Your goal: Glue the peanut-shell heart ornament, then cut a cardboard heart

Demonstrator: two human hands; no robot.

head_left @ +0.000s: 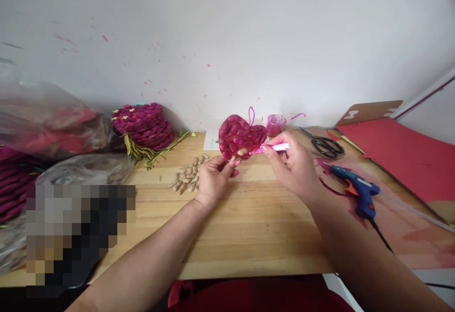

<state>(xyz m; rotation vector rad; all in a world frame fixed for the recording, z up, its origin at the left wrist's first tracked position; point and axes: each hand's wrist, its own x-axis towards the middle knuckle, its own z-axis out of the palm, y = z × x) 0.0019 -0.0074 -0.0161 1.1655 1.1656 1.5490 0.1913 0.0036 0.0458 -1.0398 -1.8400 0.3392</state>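
My left hand (218, 174) pinches the lower edge of a heart-shaped ornament (241, 132), holding it up above the table. Peanuts painted magenta cover its face, and a pink cord loop (251, 115) stands at its top. Two peanuts near the bottom edge are unpainted, one of them (242, 152) beside the brush tip. My right hand (289, 163) grips a paintbrush (280, 147) with a pale handle; its pink-stained tip touches or nearly touches the heart's lower right edge. Loose unpainted peanuts (187, 174) lie on the table left of my left hand.
Behind my right hand stands a pink-stained cup (276, 123). Scissors (327, 146), a blue glue gun (359, 189) and red sheets (401, 151) lie to the right. Stacked magenta hearts (145, 125), plastic bags (46, 113) and a blurred dark object (88, 236) occupy the left.
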